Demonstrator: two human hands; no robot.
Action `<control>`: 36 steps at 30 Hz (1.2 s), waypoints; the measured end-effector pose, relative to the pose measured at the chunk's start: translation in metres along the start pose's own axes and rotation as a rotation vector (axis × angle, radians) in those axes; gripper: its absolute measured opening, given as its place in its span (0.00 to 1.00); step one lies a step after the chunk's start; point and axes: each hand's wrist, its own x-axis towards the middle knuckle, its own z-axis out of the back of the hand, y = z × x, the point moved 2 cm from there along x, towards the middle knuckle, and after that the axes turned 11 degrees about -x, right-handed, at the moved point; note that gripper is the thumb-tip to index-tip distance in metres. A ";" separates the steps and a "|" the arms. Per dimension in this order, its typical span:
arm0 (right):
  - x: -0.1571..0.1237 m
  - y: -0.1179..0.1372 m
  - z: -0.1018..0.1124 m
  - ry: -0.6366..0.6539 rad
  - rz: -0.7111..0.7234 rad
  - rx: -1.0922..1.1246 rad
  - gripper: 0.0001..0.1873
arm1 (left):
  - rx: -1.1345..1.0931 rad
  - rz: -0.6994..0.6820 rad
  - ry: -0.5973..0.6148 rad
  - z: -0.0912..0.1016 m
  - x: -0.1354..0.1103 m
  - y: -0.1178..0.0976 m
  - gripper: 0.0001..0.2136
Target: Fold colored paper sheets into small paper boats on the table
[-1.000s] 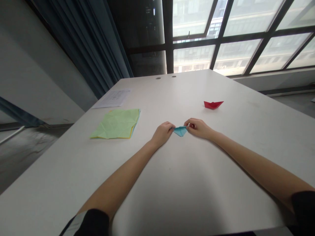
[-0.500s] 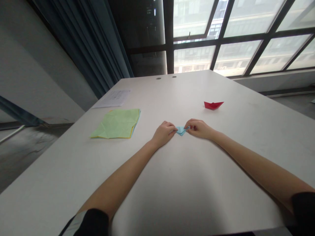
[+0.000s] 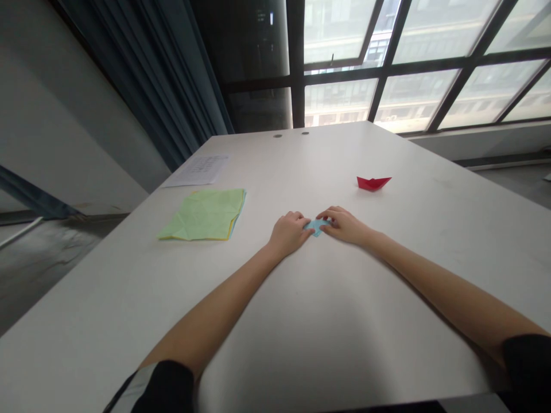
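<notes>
A small folded piece of light blue paper point(image 3: 317, 225) lies on the white table between my two hands. My left hand point(image 3: 290, 229) has its fingers closed on the paper's left side, with the thumb near the lower edge. On the right side, my right hand point(image 3: 342, 223) grips the paper between curled fingers and thumb. The fingers cover both ends of the paper, so only its middle shows. Beyond my right hand sits a red folded paper boat point(image 3: 373, 183), touched by neither hand.
To the left lies a stack of square paper sheets point(image 3: 206, 215), light green on top with yellow and blue edges below. Behind it is a printed white sheet point(image 3: 200, 171). The table point(image 3: 297, 321) reaches back towards a curtain point(image 3: 159, 74) and windows.
Both hands have shifted slightly inward over the blue paper, thumbs now closer together at its front. More of the paper is covered. The boat and the stack stay put.
</notes>
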 end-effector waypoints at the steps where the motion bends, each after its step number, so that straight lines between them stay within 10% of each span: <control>1: -0.001 0.000 0.000 -0.001 0.003 -0.032 0.13 | 0.017 0.017 -0.006 0.000 0.000 0.000 0.14; 14: 0.002 -0.001 -0.002 -0.048 -0.157 0.117 0.09 | 0.071 0.173 -0.191 0.010 -0.004 0.000 0.19; 23: 0.003 0.014 0.008 -0.272 -0.270 0.283 0.08 | -0.559 0.094 -0.354 0.008 0.000 -0.004 0.02; 36: 0.002 0.037 0.007 -0.257 -0.195 0.321 0.09 | -1.225 0.324 -0.324 -0.003 0.003 0.001 0.13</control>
